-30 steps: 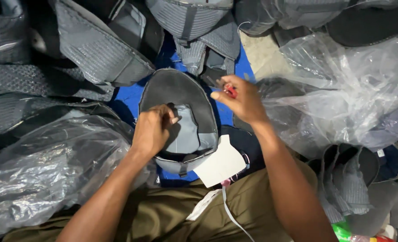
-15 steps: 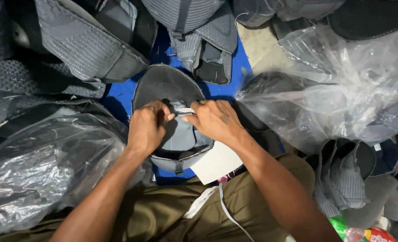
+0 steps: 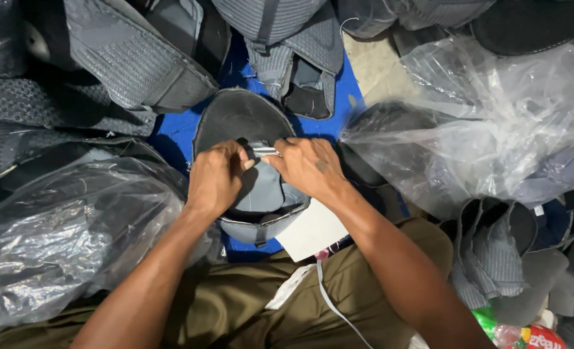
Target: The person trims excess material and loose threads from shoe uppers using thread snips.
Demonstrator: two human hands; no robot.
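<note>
On the lap, grey cap (image 3: 251, 123) upside down, brim pointing away, both hands (image 3: 217, 178) pinching its lining

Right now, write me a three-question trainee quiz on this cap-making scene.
1. True or false: both hands pinch the small pale strip inside the upturned cap.
2. What colour is the mat under the cap?
3. Which lies at the person's left: A) a clear plastic bag of grey pieces, B) a red bucket?

Key
1. True: left hand and right hand meet on it.
2. Blue.
3. A.
</note>
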